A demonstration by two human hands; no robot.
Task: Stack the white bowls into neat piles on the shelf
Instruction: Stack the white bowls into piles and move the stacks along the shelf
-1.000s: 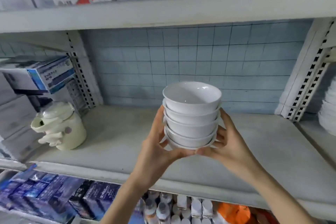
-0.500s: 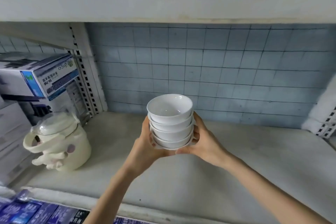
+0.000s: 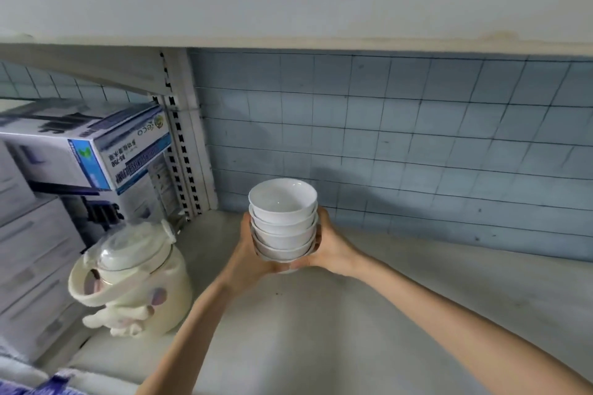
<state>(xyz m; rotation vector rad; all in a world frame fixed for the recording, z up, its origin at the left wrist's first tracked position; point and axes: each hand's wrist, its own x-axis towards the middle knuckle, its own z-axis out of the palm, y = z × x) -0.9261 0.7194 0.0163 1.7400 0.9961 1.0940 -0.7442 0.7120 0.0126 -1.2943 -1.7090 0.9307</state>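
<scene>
Bowl stack gripped between my left hand and right hand, fingers curled round its base. Over last second: carried deeper over shelf, lower, near tiled wall. Judgement: set-down imminent; shelf contact unclear.

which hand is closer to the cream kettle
Left. The left hand holds the left side of the bowl stack, up and to the right of the kettle. The right hand holds the stack's right side, so the bowls sit between it and the kettle.
</scene>
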